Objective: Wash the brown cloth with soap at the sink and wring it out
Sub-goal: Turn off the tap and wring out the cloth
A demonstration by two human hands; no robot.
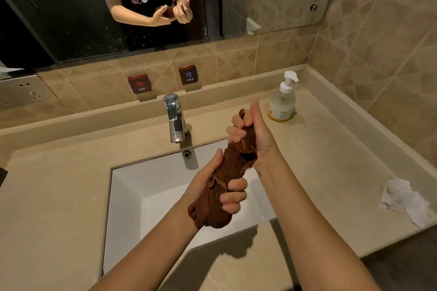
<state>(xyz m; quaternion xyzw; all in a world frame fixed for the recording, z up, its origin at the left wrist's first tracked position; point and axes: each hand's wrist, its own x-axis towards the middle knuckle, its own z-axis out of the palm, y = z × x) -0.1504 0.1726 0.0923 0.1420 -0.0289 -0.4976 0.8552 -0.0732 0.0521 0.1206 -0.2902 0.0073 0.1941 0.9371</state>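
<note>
The faucet (175, 118) stands behind the sink (132, 186), the soap bottle (282, 99) far right of the faucet, crumpled tissue (402, 198) nearer right; counter left of the faucet lies bare.

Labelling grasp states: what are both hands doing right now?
Left hand: closed on the brown cloth, lower end.
Right hand: closed on its upper end.

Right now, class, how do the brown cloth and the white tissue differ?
The cloth is dark brown; the tissue is white. The cloth is twisted into a roll and gripped by the left hand and right hand above the sink; the tissue lies loose and crumpled on the counter, untouched. Both are soft and creased.
</note>
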